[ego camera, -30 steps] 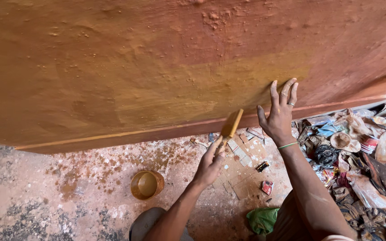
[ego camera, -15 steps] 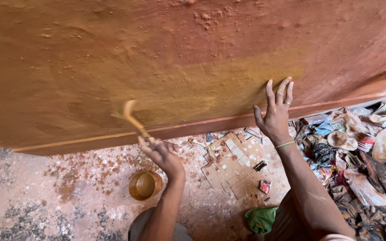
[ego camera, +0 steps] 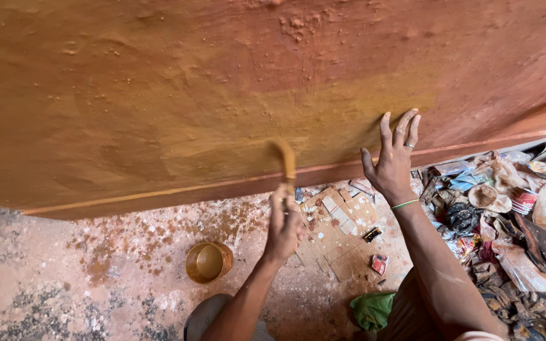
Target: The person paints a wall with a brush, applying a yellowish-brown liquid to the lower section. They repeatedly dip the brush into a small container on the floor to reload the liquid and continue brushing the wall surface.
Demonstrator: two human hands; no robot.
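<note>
My left hand [ego camera: 284, 226] grips the handle of a paintbrush [ego camera: 285, 160], its blurred bristles against the low part of a rough orange-brown wall [ego camera: 159, 95], where a yellower painted patch [ego camera: 323, 120] spreads. My right hand [ego camera: 392, 161] presses flat on the wall with fingers spread, just above the ledge at the wall's foot; it wears a ring and a green wristband. A small round tin of ochre paint [ego camera: 208, 261] stands on the floor to the left of my left arm.
The floor [ego camera: 64, 284] is speckled with paint. A flattened piece of cardboard [ego camera: 333, 237] and small packets lie below the ledge. A heap of rubbish and wrappers [ego camera: 513, 221] fills the right side. A green cloth [ego camera: 372, 309] lies by my knee.
The brush swept left along the wall half a second ago and has now come back right, toward the middle. My right hand has stayed pressed on the wall.
</note>
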